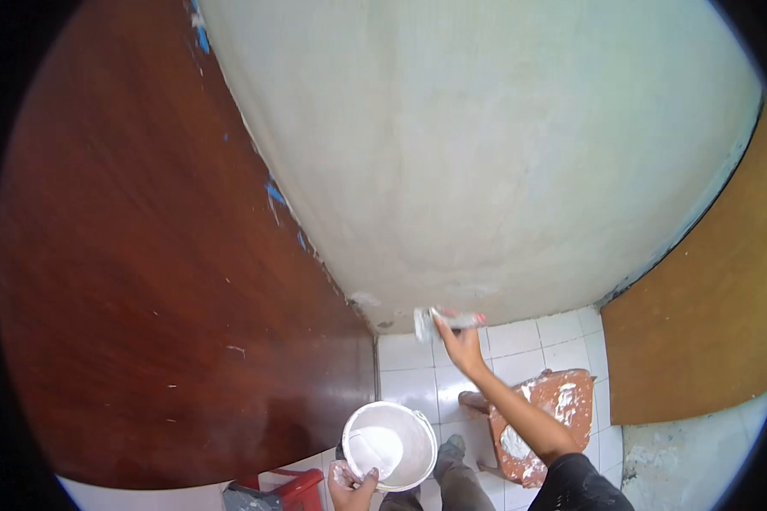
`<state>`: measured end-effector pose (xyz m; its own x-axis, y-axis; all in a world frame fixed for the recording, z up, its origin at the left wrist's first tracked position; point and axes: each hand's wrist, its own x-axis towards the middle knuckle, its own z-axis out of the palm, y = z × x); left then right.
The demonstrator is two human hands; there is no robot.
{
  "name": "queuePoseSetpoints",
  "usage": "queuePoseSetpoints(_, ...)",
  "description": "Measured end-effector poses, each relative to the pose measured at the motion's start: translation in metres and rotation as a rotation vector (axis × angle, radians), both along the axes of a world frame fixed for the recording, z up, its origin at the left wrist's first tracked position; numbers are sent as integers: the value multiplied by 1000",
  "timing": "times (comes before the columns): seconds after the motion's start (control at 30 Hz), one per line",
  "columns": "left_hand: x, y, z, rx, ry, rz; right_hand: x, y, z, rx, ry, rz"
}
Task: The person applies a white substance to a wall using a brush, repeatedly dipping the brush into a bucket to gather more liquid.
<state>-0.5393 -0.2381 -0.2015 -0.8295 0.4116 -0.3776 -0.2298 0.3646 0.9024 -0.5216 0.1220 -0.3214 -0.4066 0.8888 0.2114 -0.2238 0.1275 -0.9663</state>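
My right hand (462, 347) reaches forward, fingers closed around a paintbrush (424, 325). The brush is coated in white and slightly blurred; its pale handle ends in red. It is held close to the bottom of the pale wall (503, 170). Below, my left hand (349, 489), smeared with white, grips the rim of a white bucket (418, 456), thumb over the edge. White paint (377, 450) lies in the bottom of the bucket.
A reddish-brown stool (575, 393) splattered with white stands at right on the tiled floor (516, 339). Brown wooden panels flank the wall, one at left (162, 255) and one at right (699, 341). A red plastic item (302, 488) sits at lower left.
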Motion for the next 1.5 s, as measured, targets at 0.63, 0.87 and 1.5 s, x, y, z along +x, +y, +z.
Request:
queuePoseSetpoints(0.63, 26, 137, 141, 452, -50, -159, 180, -74, 219, -534, 227, -72)
queuePoseSetpoints(0.87, -4, 142, 127, 418, -68, -209, 143, -27, 251, -297, 232, -243)
queuePoseSetpoints(1.5, -94, 159, 138, 347, 110, -191, 38, 207, 520, 1556, -254, -801)
